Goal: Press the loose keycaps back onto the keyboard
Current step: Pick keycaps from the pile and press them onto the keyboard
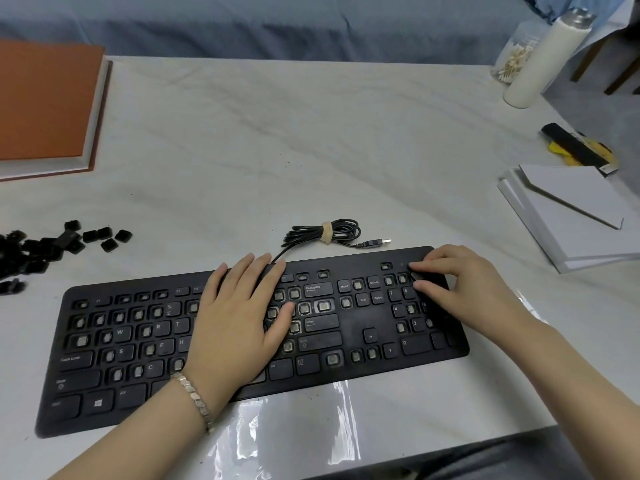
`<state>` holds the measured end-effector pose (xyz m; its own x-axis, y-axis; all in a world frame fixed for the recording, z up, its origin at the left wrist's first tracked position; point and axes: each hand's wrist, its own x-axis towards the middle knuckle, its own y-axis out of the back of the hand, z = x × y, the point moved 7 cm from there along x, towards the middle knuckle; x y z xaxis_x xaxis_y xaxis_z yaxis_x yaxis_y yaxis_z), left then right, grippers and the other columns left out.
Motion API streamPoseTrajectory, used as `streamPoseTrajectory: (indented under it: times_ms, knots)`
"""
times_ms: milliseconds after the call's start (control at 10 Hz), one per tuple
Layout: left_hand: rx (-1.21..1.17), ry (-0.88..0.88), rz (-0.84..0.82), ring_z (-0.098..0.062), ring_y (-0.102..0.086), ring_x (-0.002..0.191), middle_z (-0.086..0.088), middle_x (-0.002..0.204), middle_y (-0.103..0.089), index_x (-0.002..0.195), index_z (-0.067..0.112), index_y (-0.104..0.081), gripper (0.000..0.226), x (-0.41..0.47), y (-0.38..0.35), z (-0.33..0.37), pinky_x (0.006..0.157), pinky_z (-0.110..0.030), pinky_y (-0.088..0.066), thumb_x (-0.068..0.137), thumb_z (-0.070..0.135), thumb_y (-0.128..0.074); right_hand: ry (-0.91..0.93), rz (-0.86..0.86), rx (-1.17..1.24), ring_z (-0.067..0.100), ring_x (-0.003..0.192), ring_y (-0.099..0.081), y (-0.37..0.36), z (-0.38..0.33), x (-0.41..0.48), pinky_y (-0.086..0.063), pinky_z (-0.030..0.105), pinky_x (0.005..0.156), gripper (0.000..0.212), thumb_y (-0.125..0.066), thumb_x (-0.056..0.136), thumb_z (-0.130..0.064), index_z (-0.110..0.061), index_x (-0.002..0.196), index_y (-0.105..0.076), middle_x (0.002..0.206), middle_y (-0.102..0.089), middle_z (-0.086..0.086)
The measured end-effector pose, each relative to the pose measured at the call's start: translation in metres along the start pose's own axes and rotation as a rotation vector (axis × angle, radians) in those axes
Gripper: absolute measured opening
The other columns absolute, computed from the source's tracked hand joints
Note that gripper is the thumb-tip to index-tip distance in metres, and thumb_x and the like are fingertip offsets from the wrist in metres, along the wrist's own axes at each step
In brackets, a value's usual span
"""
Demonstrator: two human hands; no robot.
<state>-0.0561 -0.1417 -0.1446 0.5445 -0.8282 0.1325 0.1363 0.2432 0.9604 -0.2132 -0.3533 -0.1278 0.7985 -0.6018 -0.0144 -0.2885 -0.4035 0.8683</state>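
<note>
Now we steady the keyboard [349, 337] with our left hand [239, 317], laid flat with straight fingers across its middle. Our right hand [460, 289] works the numpad's top corner, thumb and forefinger drawn close (whether a cap sits between them we cannot tell). We should square any cap over its stem and press straight down. The loose keycaps [52, 245] lie far left, a long reach; the coiled cable [325, 233] sits just behind.

Open tabletop [277, 150] between keycap pile [41, 247] and keyboard [349, 329]; coiled cable [311, 233] just behind keyboard.
</note>
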Motion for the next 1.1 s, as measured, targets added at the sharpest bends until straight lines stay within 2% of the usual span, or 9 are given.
streamPoseTrajectory:
  times_ms: [100, 200, 300, 400, 700, 800, 900, 1000, 1100]
  knots:
    - [0.005, -0.005, 0.003, -0.027, -0.05, 0.123, -0.006, 0.129, -0.057, 0.126, 0.014, -0.057, 0.053, 0.0, -0.001, 0.0, 0.107, -0.043, -0.024, 0.087, 0.043, -0.036, -0.001, 0.045, 0.043, 0.014, 0.093, -0.05, 0.002, 0.0, -0.001, -0.029, 0.013, 0.077, 0.024, -0.074, 0.074, -0.011, -0.017, 0.097, -0.072, 0.085, -0.056, -0.014]
    - [0.006, -0.006, 0.002, -0.027, -0.049, 0.124, -0.006, 0.129, -0.056, 0.127, 0.014, -0.056, 0.053, 0.0, -0.002, -0.001, 0.107, -0.043, -0.025, 0.087, 0.043, -0.036, -0.02, 0.095, 0.052, 0.012, 0.09, -0.053, 0.006, 0.0, -0.002, -0.03, 0.013, 0.077, 0.032, -0.075, 0.072, -0.008, -0.019, 0.102, -0.07, 0.08, -0.059, -0.019]
    - [0.007, -0.005, 0.0, -0.027, -0.049, 0.124, -0.006, 0.129, -0.056, 0.127, 0.014, -0.056, 0.053, 0.0, -0.002, -0.001, 0.107, -0.043, -0.025, 0.087, 0.043, -0.036, -0.046, 0.057, 0.099, 0.009, 0.091, -0.056, 0.01, 0.004, -0.003, -0.032, 0.012, 0.078, 0.038, -0.072, 0.074, -0.007, -0.023, 0.108, -0.064, 0.084, -0.061, -0.023]
    - [0.002, -0.002, -0.003, -0.027, -0.049, 0.124, -0.006, 0.129, -0.056, 0.127, 0.014, -0.056, 0.054, 0.0, -0.001, -0.001, 0.107, -0.043, -0.024, 0.087, 0.043, -0.036, -0.018, 0.004, 0.062, 0.009, 0.094, -0.057, 0.011, 0.001, -0.002, -0.033, 0.014, 0.083, 0.039, -0.073, 0.074, -0.008, -0.022, 0.108, -0.063, 0.085, -0.062, -0.02]
    - [-0.002, 0.001, -0.002, -0.027, -0.049, 0.124, -0.006, 0.129, -0.056, 0.127, 0.014, -0.056, 0.053, 0.0, -0.001, 0.0, 0.107, -0.043, -0.024, 0.087, 0.043, -0.036, 0.004, 0.036, 0.034, 0.009, 0.086, -0.056, 0.011, -0.001, 0.0, -0.033, 0.011, 0.078, 0.031, -0.075, 0.072, -0.005, -0.017, 0.099, -0.07, 0.084, -0.063, -0.012]
    - [-0.005, -0.002, 0.005, -0.027, -0.05, 0.123, -0.006, 0.129, -0.056, 0.127, 0.014, -0.056, 0.053, 0.0, -0.001, 0.0, 0.107, -0.043, -0.025, 0.087, 0.043, -0.036, 0.045, 0.103, -0.028, 0.02, 0.085, -0.058, 0.009, -0.002, -0.002, -0.036, 0.019, 0.079, 0.022, -0.075, 0.07, -0.001, -0.01, 0.09, -0.074, 0.087, -0.068, 0.002]
    - [-0.006, -0.008, 0.011, -0.027, -0.05, 0.123, -0.007, 0.129, -0.056, 0.126, 0.014, -0.056, 0.053, 0.0, -0.001, 0.0, 0.107, -0.043, -0.025, 0.087, 0.043, -0.036, 0.072, 0.221, -0.122, 0.029, 0.084, -0.059, 0.001, -0.003, -0.014, -0.039, 0.024, 0.077, 0.015, -0.072, 0.074, -0.002, -0.007, 0.088, -0.074, 0.088, -0.066, 0.008]
    - [-0.007, -0.011, 0.012, -0.028, -0.049, 0.123, -0.007, 0.129, -0.056, 0.126, 0.014, -0.056, 0.053, -0.001, -0.002, -0.001, 0.107, -0.043, -0.025, 0.087, 0.042, -0.036, 0.172, 0.335, -0.256, 0.037, 0.086, -0.06, -0.006, -0.013, -0.028, -0.048, 0.039, 0.076, 0.02, -0.069, 0.074, 0.002, 0.0, 0.093, -0.071, 0.097, -0.064, 0.018]
    - [-0.011, -0.011, 0.022, -0.028, -0.05, 0.123, -0.007, 0.129, -0.056, 0.126, 0.013, -0.057, 0.053, -0.001, -0.002, -0.001, 0.107, -0.043, -0.024, 0.087, 0.042, -0.036, 0.151, 0.359, -0.3, 0.042, 0.099, -0.054, -0.011, -0.013, -0.04, -0.046, 0.047, 0.08, 0.026, -0.065, 0.076, 0.0, -0.001, 0.102, -0.069, 0.114, -0.058, 0.023]
